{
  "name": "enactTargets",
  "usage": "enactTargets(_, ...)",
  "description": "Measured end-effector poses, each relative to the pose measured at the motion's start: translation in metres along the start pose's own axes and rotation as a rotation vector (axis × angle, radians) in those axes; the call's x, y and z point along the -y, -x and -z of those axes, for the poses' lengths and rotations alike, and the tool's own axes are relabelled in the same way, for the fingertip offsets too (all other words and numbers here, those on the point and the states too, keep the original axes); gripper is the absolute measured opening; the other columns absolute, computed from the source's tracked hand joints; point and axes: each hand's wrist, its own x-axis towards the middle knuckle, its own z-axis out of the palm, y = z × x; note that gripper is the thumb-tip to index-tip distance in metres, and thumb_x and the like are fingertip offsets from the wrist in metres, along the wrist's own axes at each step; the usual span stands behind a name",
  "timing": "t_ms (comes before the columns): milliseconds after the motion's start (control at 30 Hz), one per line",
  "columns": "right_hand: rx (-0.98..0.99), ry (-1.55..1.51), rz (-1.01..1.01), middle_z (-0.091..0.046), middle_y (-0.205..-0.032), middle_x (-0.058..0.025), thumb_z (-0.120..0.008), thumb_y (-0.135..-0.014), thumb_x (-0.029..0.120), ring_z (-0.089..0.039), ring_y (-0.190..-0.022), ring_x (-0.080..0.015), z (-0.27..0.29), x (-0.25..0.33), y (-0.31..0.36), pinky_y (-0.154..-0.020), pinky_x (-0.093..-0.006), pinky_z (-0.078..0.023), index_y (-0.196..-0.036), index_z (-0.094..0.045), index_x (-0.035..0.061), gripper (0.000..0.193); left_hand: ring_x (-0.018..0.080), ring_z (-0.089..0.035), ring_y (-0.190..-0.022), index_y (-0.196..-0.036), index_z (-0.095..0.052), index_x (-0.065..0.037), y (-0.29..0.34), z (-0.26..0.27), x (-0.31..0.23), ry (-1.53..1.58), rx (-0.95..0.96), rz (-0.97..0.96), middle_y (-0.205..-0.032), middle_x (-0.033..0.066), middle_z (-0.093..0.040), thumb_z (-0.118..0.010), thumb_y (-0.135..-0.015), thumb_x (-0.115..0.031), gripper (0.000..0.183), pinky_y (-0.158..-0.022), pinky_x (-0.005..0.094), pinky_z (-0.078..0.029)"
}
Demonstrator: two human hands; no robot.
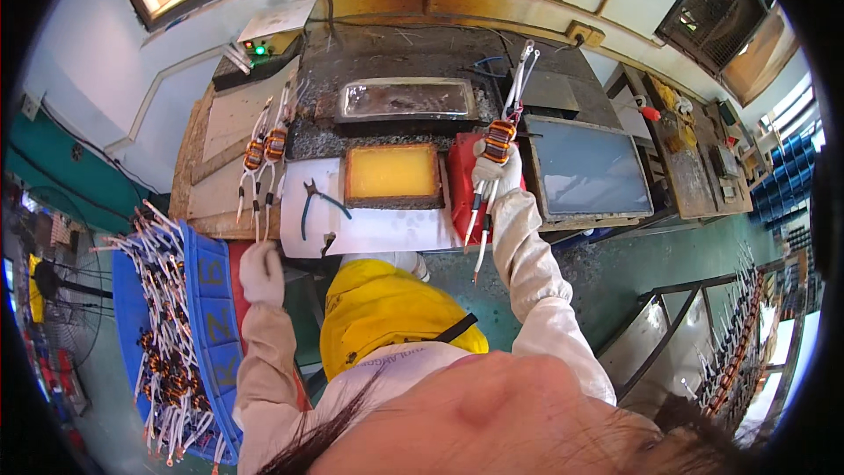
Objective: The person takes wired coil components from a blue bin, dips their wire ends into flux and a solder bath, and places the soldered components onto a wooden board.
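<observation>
My right hand (pixel 498 172), in a pale glove, grips a copper-wound ring coil (pixel 497 141) above the front of the bench. The coil's white leads rise past its top, and others with black sleeves hang below my fingers. A red block-like thing (pixel 463 178) is right behind this hand. My gloved left hand (pixel 262 274) is low at the bench's left front edge, fingers curled round the lower end of a white lead (pixel 266 227). Two similar coils (pixel 265 149) lie above it on the bench; the exact hold is partly hidden.
Mid-bench are a long metal-rimmed pan (pixel 406 99), a yellow-filled tray (pixel 391 174) and cutting pliers (pixel 322 204) on white paper (pixel 387 232). A grey-blue tray (pixel 591 167) lies right. A blue bin (pixel 207 299) full of leaded coils stands left. A box with a green light (pixel 268 46) is behind.
</observation>
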Motion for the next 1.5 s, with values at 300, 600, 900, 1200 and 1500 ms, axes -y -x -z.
enactTargets(300, -0.092, -0.067, 0.227, -0.055, -0.068, -0.0095, -0.046, -0.084, 0.033, -0.038, -0.037, -0.0084, -0.004, -0.006, -0.005, -0.033, -0.0228, -0.035, -0.082, -0.055, 0.001, 0.033, 0.0306, -0.053, -0.113, -0.112, -0.057, -0.005, -0.18, -0.123, -0.213, 0.208, 0.381, -1.057, -0.12, 0.0136, -0.056, -0.067, -0.07, -0.026, 0.048, -0.101, 0.0427, -0.04)
enactTargets(600, -0.145, 0.075, 0.221, -0.036, -0.045, 0.0036, -0.036, -0.09, 0.048, -0.031, -0.033, -0.0072, -0.01, -0.006, -0.002, -0.033, -0.0208, -0.024, -0.076, -0.051, 0.013, 0.04, 0.0308, -0.051, -0.118, -0.118, -0.056, -0.002, -0.218, -0.229, -0.313, 0.293, 0.241, -1.3, -0.125, 0.0167, -0.055, -0.065, -0.072, -0.027, 0.053, -0.105, 0.0419, -0.036)
enactTargets(900, -0.024, -0.003, 0.203, -0.037, -0.045, 0.0025, -0.035, -0.092, 0.054, -0.028, -0.033, -0.008, 0.001, -0.005, -0.005, -0.035, -0.0221, -0.024, -0.08, -0.054, 0.0101, 0.05, 0.0316, -0.053, -0.116, -0.113, -0.058, -0.001, -0.214, -0.246, -0.319, 0.351, 0.228, -1.245, -0.122, 0.0187, -0.056, -0.064, -0.074, -0.02, 0.043, -0.103, 0.0417, -0.039)
enactTargets(1200, -0.019, 0.097, 0.274, -0.032, -0.043, 0.003, -0.035, -0.089, 0.056, -0.027, -0.032, -0.0101, 0.018, -0.003, -0.008, -0.035, -0.0238, -0.023, -0.075, -0.053, 0.0126, 0.049, 0.0326, -0.05, -0.119, -0.116, -0.057, -0.001, -0.204, -0.249, -0.324, 0.366, 0.23, -1.178, -0.125, 0.0192, -0.053, -0.062, -0.078, -0.019, 0.043, -0.104, 0.0421, -0.038)
enactTargets(1500, -0.411, 0.169, 0.442, -0.032, -0.042, 0.0034, -0.034, -0.088, 0.064, -0.028, -0.031, -0.0107, -0.014, -0.013, -0.01, -0.033, -0.0242, -0.022, -0.075, -0.053, 0.0141, 0.055, 0.0336, -0.05, -0.119, -0.118, -0.055, 0.0, -0.198, -0.24, -0.324, 0.381, 0.221, -1.131, -0.126, 0.0202, -0.052, -0.062, -0.075, -0.018, 0.047, -0.104, 0.0432, -0.037)
